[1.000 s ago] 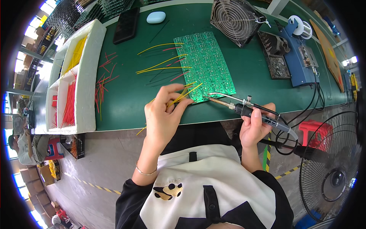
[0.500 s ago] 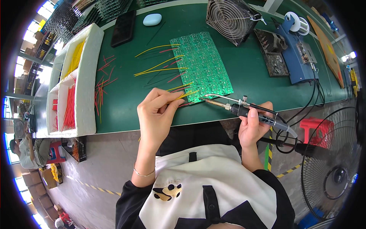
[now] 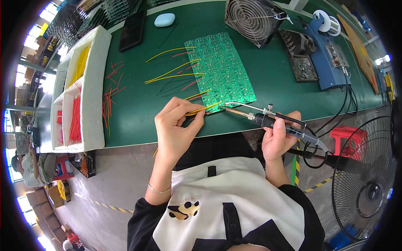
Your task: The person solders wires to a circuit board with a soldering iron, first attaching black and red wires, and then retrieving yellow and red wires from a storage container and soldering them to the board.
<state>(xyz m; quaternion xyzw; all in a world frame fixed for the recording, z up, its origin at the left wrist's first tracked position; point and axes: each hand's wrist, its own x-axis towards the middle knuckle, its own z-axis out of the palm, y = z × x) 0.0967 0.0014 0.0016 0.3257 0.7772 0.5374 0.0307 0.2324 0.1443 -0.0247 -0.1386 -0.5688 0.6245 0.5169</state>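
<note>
Left hand [image 3: 176,131] on the green counter [image 3: 138,108], fingers [image 3: 197,121] pinched shut on a yellow wire [image 3: 204,109], wire running up-right from the fingertips to the near edge of the green board [image 3: 220,71]. Right hand [image 3: 278,140] wrapped closed around the soldering iron [image 3: 268,119] handle, tip pointing left, meeting the wire end at the board's near edge, just right of the left fingers. Thin feed tube riding above the iron's barrel, ending at the same spot. Board flat on the counter beyond both hands, several yellow and red wires [image 3: 171,71] already sticking out of its left edge. Loose red wires [image 3: 111,94] scattered left of the left fingers, beside the white tray [image 3: 94,83] with red and yellow wire stock. Well beyond the right fingers: blue station [image 3: 328,62], small metal fan [image 3: 253,19]. Black cable from iron handle dropping off the counter right of the right hand, near the floor fan [image 3: 364,184]. Phone [image 3: 133,31] and pale blue oval far beyond the left hand.
</note>
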